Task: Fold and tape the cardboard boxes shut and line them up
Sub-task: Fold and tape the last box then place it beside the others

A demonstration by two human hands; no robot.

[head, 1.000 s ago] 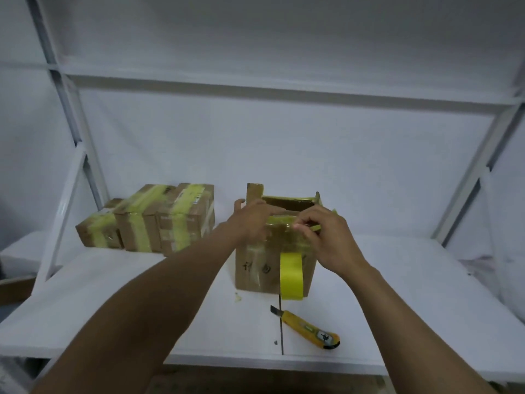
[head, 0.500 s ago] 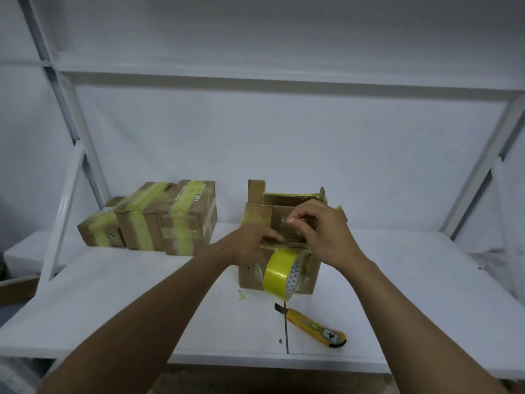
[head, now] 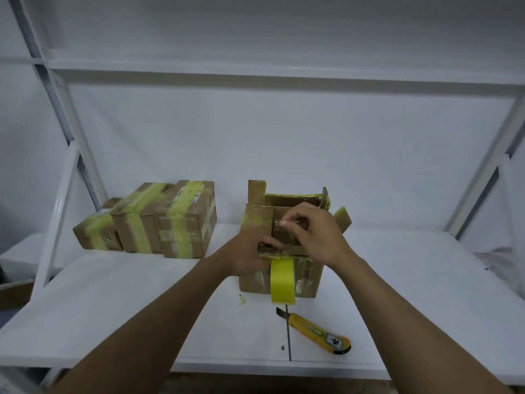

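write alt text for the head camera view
A left hand grips the near edge of an open cardboard box on a table; the right hand pinches its inner flap. A yellow tape roll is at its front, three taped boxes to the left, a utility knife nearer.

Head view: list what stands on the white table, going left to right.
Small taped box → middle taped box → large taped box → open box. The tape roll and the knife overlap the open box, so both are left out.
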